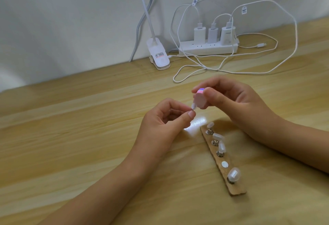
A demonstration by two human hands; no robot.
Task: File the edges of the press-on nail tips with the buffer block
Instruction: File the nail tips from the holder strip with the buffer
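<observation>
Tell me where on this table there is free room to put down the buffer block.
Free: the wide tabletop left of the left hand, below the lamp clip; the patch between the left forearm and the nail holder. Crowded: cables before the power strip.

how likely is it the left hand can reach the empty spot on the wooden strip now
Probably yes: the empty spot on the wooden strip lies uncovered, with only table between. But the left hand pinches a nail tip.
</observation>
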